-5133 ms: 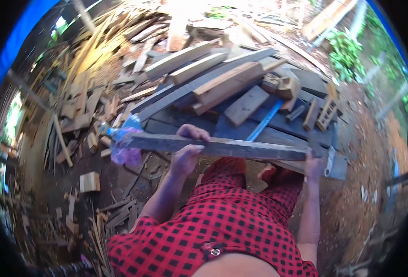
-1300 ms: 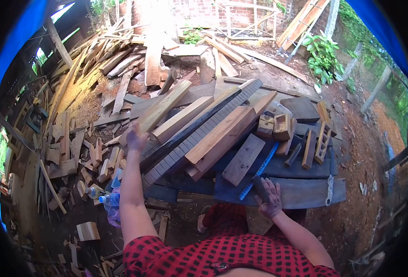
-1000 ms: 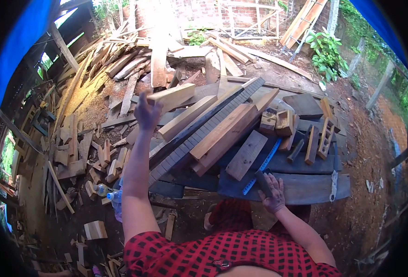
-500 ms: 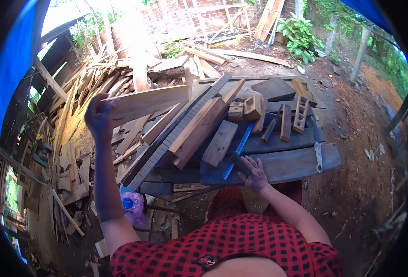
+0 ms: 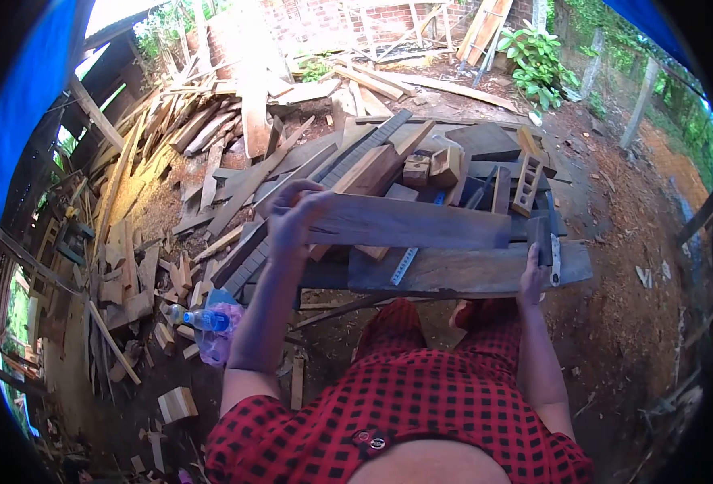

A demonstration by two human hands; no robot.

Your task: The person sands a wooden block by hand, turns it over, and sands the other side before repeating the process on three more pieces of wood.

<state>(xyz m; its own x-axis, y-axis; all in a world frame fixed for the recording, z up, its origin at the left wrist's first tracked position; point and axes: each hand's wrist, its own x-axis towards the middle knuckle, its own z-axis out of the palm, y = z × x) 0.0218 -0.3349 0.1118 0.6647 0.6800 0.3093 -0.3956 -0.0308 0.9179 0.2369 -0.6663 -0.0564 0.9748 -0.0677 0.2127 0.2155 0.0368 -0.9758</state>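
Observation:
My left hand grips the left end of a long flat board, which lies across the view above the workbench. Near the board's right end, my right hand holds a small dark block upright. Under the board, a blue ruler rests partly covered on a wide plank at the bench's front edge. Behind the board are two small wooden blocks and a wooden piece with square holes.
Scrap wood is heaped at the left and back. A plastic bottle and a pink bag are left of the bench. A leafy plant stands at the back right, near posts.
The board has swung right and nearer with my left hand, now lying across the bench. My right hand has moved right with the dark block, now upright. The view has shifted slightly.

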